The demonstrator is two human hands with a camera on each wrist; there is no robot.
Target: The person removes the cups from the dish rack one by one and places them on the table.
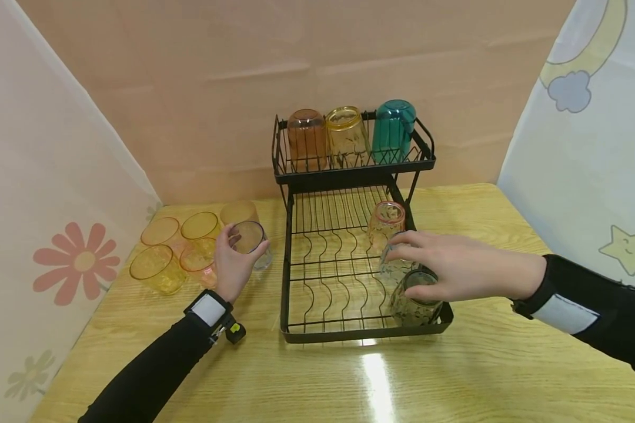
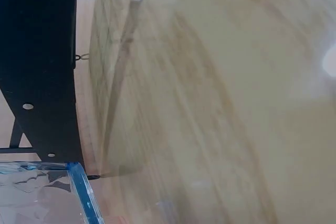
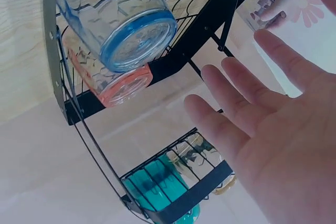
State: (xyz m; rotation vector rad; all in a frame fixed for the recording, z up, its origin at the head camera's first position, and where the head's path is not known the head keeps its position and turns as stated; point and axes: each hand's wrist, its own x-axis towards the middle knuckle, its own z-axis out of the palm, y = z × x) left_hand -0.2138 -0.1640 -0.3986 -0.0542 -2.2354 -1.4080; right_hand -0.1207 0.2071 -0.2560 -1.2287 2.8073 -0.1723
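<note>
My left hand [image 1: 234, 265] grips a clear drinking glass [image 1: 261, 258] with a blue rim, left of the black dish rack [image 1: 367, 338]. Its blue rim [image 2: 85, 195] shows at the lower left of the left wrist view. With fingers extended and holding nothing, my right hand [image 1: 441, 264] hovers above the rack's right side. Below it, on the lower tier, are a dark grey glass [image 1: 410, 308] and a blue-tinted glass [image 3: 131, 40], both upside down. A pink-tinted glass [image 1: 386, 226] is behind them. My right hand partly hides the blue-tinted one in the head view.
Several yellow, pink and orange glasses, among them a yellow one [image 1: 164, 279], stand upright left of my left hand. On the upper tier an amber glass [image 1: 307, 141], a yellow glass [image 1: 346, 138] and a teal glass [image 1: 393, 132] sit inverted. Cloth walls enclose the wooden table [image 1: 307, 382].
</note>
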